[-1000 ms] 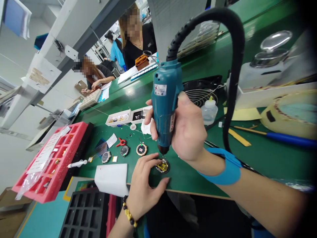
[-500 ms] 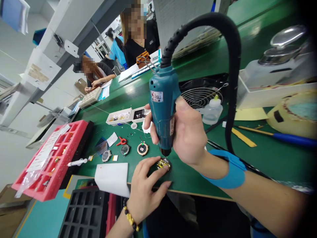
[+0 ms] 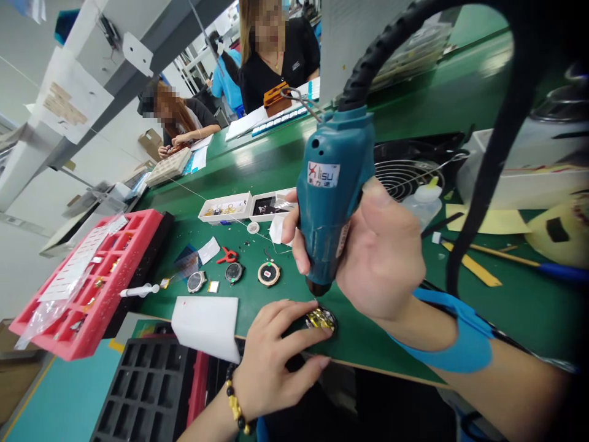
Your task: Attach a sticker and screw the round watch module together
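Note:
My right hand (image 3: 381, 252) is wrapped round a teal electric screwdriver (image 3: 334, 184), held upright with its tip pointing down. Just under the tip lies a small round watch part (image 3: 322, 319) with gold and black insides, near the table's front edge. The fingertips of my left hand (image 3: 280, 350) press on that part and grip its rim. Whether the screwdriver's bit touches the part cannot be told. Behind my left hand lie a gold-rimmed watch case (image 3: 269, 274), a dark watch case (image 3: 234, 272) and a silver one (image 3: 196, 282).
A pink tray (image 3: 87, 282) and a black tray (image 3: 142, 387) stand at the left. A white foam block (image 3: 207, 325) lies beside my left hand. Small parts boxes (image 3: 225, 207), a bottle (image 3: 421, 205) and a wire guard are farther back. People sit across the bench.
The screwdriver and my right hand appear larger and farther right in view. My left hand and the round part also sit slightly right and lower. Both holds are unchanged.

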Tool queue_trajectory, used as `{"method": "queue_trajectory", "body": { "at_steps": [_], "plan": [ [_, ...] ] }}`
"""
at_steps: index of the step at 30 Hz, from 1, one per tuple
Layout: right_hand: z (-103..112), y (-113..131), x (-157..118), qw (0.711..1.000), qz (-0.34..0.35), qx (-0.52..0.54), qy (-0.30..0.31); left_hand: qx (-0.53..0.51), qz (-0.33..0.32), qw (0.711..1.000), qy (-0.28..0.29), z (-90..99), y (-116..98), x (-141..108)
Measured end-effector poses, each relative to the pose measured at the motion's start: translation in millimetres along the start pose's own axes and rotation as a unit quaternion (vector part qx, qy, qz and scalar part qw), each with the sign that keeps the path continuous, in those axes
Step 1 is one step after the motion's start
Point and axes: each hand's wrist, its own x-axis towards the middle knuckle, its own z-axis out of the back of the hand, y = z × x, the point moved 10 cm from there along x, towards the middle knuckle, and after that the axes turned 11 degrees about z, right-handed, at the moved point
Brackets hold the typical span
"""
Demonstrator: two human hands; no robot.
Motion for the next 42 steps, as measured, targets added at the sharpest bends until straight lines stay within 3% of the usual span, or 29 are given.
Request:
{"method": "queue_trajectory", "body": {
  "at_steps": [16,26,42],
  "plan": [
    [-4,-20,-11,0.998,-0.059,-0.027,0.019,0.000,0.022,1.000,0.013,-0.4,1,3],
    [-3,-19,-8,0.995,-0.096,-0.023,0.003,0.000,0.020,1.000,0.012,0.5,0,4],
    [-3,-18,-12,0.996,-0.079,-0.036,0.013,-0.002,0.019,1.000,0.017,-1.2,1,5]
  ]
}}
